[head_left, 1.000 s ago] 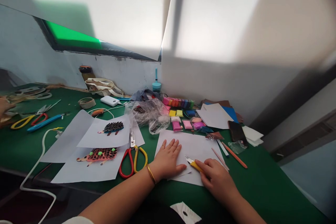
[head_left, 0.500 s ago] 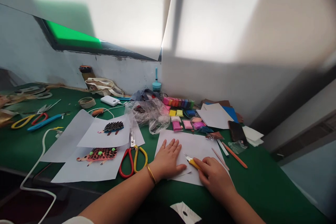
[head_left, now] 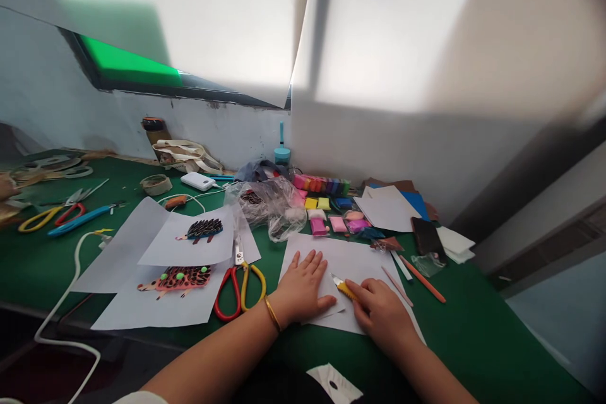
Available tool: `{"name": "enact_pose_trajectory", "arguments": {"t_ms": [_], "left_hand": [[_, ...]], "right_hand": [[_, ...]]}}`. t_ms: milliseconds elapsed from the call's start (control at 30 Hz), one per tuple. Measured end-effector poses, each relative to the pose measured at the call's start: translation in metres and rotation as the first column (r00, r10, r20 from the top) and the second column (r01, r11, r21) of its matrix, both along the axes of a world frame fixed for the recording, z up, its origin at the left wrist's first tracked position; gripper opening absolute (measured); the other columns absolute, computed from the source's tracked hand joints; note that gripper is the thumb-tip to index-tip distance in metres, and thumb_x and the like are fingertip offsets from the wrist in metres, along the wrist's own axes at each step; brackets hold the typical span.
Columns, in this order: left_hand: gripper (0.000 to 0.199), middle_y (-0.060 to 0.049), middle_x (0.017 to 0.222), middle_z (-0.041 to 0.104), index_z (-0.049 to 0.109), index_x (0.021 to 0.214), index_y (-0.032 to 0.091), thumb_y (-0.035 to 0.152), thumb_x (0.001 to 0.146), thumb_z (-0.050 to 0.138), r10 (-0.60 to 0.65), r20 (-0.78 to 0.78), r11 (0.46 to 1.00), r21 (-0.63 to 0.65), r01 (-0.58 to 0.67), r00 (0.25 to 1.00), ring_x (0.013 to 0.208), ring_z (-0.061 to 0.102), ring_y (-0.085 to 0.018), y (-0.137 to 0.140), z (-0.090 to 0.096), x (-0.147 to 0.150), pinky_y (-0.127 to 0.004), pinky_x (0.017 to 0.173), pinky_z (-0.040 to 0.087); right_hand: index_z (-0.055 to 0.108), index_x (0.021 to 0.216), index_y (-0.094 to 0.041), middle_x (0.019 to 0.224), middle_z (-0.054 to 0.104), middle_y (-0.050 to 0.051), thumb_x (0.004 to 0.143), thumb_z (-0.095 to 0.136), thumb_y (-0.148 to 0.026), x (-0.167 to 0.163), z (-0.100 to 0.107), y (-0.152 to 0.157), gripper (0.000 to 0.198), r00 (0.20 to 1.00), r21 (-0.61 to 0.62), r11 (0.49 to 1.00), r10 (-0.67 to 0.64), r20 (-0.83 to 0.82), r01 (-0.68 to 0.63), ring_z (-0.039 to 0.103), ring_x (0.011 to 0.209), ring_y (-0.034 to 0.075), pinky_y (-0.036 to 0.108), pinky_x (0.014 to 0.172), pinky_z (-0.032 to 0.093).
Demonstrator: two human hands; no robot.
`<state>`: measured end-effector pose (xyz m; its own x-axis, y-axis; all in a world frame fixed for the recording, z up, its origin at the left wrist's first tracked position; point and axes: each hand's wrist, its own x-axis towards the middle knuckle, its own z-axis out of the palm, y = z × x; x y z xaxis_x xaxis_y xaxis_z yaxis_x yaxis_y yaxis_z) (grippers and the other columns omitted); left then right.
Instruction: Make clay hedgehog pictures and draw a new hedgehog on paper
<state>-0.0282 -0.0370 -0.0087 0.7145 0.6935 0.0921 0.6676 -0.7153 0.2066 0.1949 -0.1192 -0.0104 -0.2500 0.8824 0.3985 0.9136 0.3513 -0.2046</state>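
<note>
Gripping one cutter (head_left: pixel 347 291), the right hand (head_left: pixel 384 312) faces one flat left hand (head_left: pixel 302 290).

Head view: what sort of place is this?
Probably a craft workspace: a yellow cutter knife in the right hand, small coloured packets, and paper sheets with hedgehog-like figures.

Light: strong daylight, glowing through two large white hanging sheets (head_left: pixel 388 31), brightest patches washed out. Shadows: slanting grey band on sheets; dark lower-left corner beneath the dark-green-topped desk (head_left: pixel 478 328). Distortion: wide-angle stretch toward margins. Focus: centre fairly sharp; right edge soft.
</note>
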Motion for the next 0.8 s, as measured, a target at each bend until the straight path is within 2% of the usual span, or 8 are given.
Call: {"name": "enact_pose_trajectory", "arguments": {"t_ms": [233, 333, 800], "left_hand": [[0.088, -0.014, 0.158, 0.021, 0.029, 0.15, 0.015, 0.075, 0.086, 0.031, -0.006, -0.006, 1.0, -0.007, 0.006, 1.0, 0.148, 0.012, -0.031, 0.0002, 0.0003, -0.0003, -0.056, 0.119, 0.005], [0.088, -0.014, 0.158, 0.022, 0.03, 0.15, 0.015, 0.075, 0.086, 0.032, -0.006, 0.002, 1.0, -0.002, 0.006, 1.0, 0.147, 0.013, -0.03, 0.0002, 0.0001, -0.0003, -0.055, 0.119, 0.005], [0.085, -0.012, 0.157, 0.025, 0.03, 0.15, 0.017, 0.073, 0.086, 0.034, -0.028, 0.012, 1.0, 0.009, 0.028, 1.0, 0.147, 0.014, -0.03, -0.0008, 0.0017, -0.0021, -0.054, 0.119, 0.006]], "right_hand": [[0.064, 0.124, -0.021, 0.086, 0.062, 0.008, 0.087, 0.05, -0.019, 0.0014, -0.0032, 0.0011, 0.04, 0.999, -0.033, 0.999, -0.043, 0.002, 0.043, 0.055, 0.08, 0.02, 0.032, 0.074, 0.045], [0.063, 0.125, -0.021, 0.087, 0.061, 0.008, 0.087, 0.049, -0.019, -0.0002, -0.0011, 0.0025, 0.041, 1.0, -0.04, 0.999, -0.021, 0.005, 0.022, 0.055, 0.081, 0.02, 0.031, 0.074, 0.044], [0.064, 0.124, -0.023, 0.085, 0.062, 0.007, 0.085, 0.051, -0.018, -0.0035, -0.0015, 0.0038, 0.042, 0.999, -0.018, 0.999, -0.047, 0.011, 0.048, 0.056, 0.08, 0.02, 0.031, 0.074, 0.045]]}}
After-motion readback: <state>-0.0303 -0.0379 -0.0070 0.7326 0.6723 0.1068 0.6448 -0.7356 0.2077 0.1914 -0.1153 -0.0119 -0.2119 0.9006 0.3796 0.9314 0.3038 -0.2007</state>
